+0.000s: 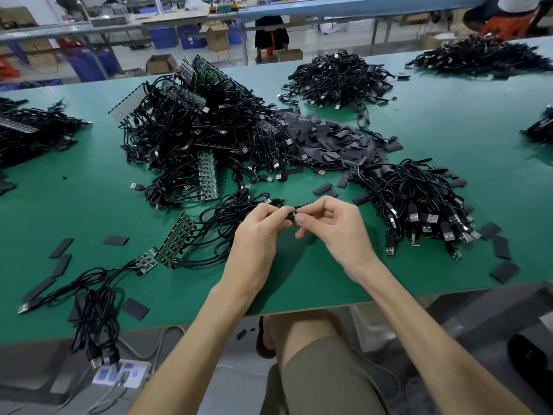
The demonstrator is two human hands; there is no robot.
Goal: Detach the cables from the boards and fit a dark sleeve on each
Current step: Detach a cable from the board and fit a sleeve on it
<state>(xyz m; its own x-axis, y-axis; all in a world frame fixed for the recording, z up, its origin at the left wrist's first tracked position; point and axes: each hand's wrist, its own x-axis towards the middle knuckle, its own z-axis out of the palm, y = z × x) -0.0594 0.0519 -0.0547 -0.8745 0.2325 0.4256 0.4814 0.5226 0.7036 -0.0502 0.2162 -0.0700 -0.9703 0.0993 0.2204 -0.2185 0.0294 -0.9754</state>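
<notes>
My left hand (260,226) and my right hand (329,226) meet above the green table (299,280), fingertips together. Between them they pinch a small dark sleeve (291,218) on the end of a black cable (227,211) that trails off to the left. A strip of small green boards (173,244) with cables attached lies left of my hands. Behind it rises a big heap of boards and cables (203,133). Loose dark sleeves (329,142) are piled in the middle. A bundle of cables with USB plugs (419,205) lies to the right.
More cable heaps lie at the far centre (338,79), far right (478,55) and left edge (33,133). Single sleeves (136,308) are scattered near the table's front edge. A power strip (122,374) sits on the floor below. A person (508,13) crouches at the back right.
</notes>
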